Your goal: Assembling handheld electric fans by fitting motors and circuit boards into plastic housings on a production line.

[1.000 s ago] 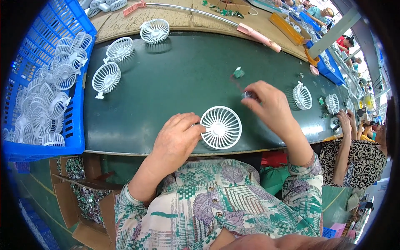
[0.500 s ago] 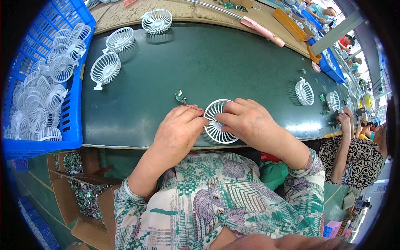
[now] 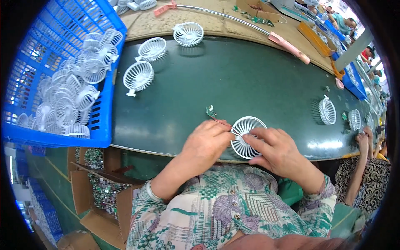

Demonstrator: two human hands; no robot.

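Note:
A round white fan guard with ribs lies tilted at the table's near edge, between my hands. My left hand is closed at the guard's left rim, its fingertips pressed together; what lies between them is hidden. My right hand grips the guard from the right, fingertips at its hub and thumb by the lower rim. Thin red wires run from a small green circuit board, past my left fingers, toward the guard's middle. The board rests on the dark green table just beyond my left hand.
At left stands a blue crate heaped with white fan guards. More guards lie at the table's far left and another guard at right. A pink-ended metal rod lies along the back. Another person's arm reaches in at right.
The view has turned left, so everything appears farther right. My right fingers have shifted over the guard's hub, and its thumb now shows lower. My left hand stays at the rim.

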